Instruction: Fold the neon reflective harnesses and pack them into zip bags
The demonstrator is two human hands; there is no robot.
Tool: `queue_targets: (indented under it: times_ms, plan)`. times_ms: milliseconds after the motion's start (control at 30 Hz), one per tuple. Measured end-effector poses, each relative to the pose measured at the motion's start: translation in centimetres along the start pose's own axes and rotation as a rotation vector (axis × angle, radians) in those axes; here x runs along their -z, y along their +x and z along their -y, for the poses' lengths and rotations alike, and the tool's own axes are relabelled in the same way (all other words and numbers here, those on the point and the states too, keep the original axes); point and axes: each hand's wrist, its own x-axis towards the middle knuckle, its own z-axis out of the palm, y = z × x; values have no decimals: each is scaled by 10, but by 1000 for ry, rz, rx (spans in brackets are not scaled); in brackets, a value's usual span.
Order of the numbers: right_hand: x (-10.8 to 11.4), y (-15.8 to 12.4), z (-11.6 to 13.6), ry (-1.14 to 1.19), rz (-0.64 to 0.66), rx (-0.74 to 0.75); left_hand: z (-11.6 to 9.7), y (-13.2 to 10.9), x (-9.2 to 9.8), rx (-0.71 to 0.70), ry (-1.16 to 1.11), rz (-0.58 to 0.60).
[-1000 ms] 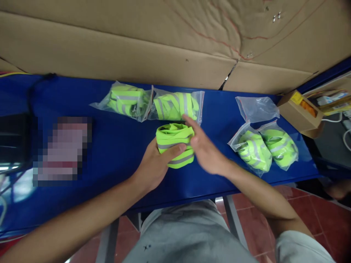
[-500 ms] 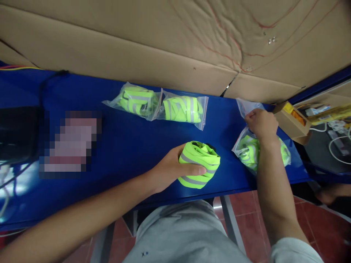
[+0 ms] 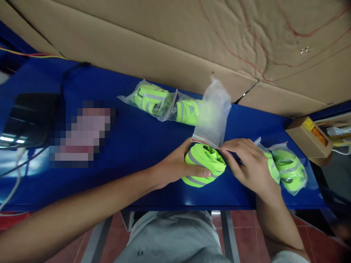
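Observation:
My left hand is wrapped round a rolled-up reflective strap bundle, bright yellow-green with grey bands, above the front of the blue table. Between thumb and fingers, my right hand pinches the edge of a clear zip bag. The bag looks unfilled and stands upright just behind the roll, its red-lined mouth close to the roll's top. Part of a bagged bundle behind it shows through the plastic. Beyond my right hand lie more bagged yellow-green bundles, partly hidden by that hand.
Two bagged bundles, the nearer-left one fully visible, lie along the cardboard wall. An open cardboard box stands at the right end of the blue table. A black device with cables and a blurred-out item are on the left.
My right hand has brought the clear bag from the right side over to the roll. My left hand still holds the roll. The view has shifted and tilted slightly.

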Motion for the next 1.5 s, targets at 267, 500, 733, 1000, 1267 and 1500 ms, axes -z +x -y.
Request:
queue_targets:
  times_ms: [267, 500, 733, 1000, 1267, 1500]
  plan:
    - [-2, -12, 0, -350, 91, 36, 0, -4, 0, 92, -56, 51]
    - [-12, -6, 8, -52, 37, 23, -9, -1, -1, 41, 5, 30]
    - [-12, -10, 13, 210, -95, -363, -5, -2, 0, 6, 117, 93]
    - [-21, -10, 19, 207, -142, -277, 2, -1, -1, -129, 304, 53]
    - [-18, -14, 11, 105, -161, 20, -3, -2, -7, 27, -18, 20]
    - [-18, -16, 6, -28, -175, 89, -9, -6, -6, 49, -246, -57]
